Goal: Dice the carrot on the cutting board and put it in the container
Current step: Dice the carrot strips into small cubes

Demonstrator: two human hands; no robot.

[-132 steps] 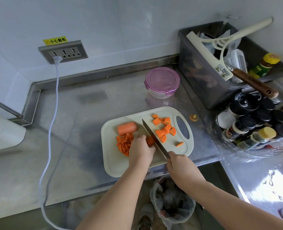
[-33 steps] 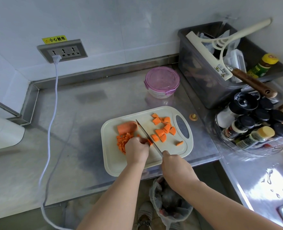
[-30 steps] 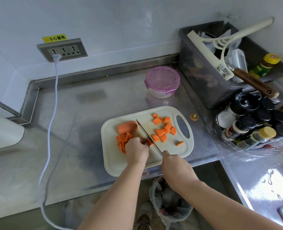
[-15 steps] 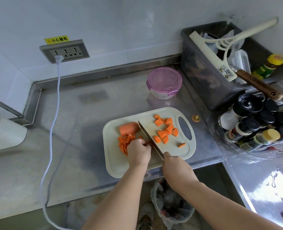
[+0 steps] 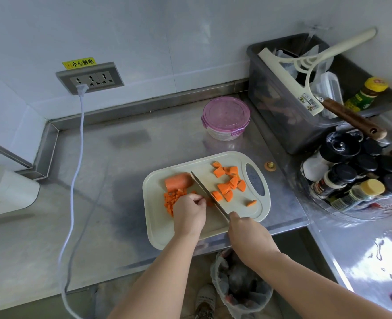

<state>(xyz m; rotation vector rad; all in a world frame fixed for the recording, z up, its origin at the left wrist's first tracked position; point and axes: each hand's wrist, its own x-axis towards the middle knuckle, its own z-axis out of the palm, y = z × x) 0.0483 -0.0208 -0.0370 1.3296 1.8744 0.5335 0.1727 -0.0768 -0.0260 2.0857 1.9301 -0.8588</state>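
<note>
Knife [image 5: 210, 196], gripped in the right hand [image 5: 247, 233], has worked leftward through the carrot piece [image 5: 208, 202] pinched by the left hand [image 5: 190, 212]; larger chunks [image 5: 228, 184] remain undiced.

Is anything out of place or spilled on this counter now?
One carrot end lies on the steel counter, just beyond the cutting board near its handle hole. Water drops sit on the right-hand counter.

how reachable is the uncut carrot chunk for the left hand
Probably yes: the carrot chunk lies just beyond the left hand, on its side of the knife, with only small dice between.
</note>
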